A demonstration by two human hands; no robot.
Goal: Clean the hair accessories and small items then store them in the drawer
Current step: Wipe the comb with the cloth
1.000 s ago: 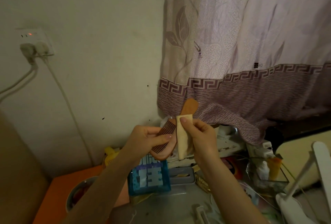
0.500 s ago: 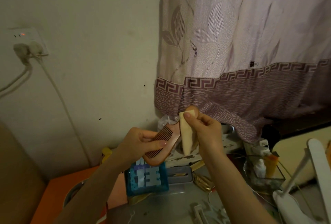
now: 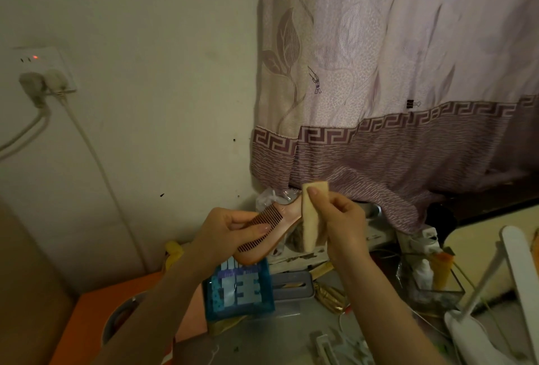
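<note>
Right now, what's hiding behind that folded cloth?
The wooden comb's handle goes behind the cloth, pinched by the right hand. The handle's end is covered.

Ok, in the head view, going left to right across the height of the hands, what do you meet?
Left hand → wooden comb → folded cloth → right hand → clear box of small bottles → white lamp arm.

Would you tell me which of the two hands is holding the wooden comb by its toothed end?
The left hand grips the wooden comb at its toothed end; the right hand instead pinches a folded pale cloth around the comb's handle.
</note>
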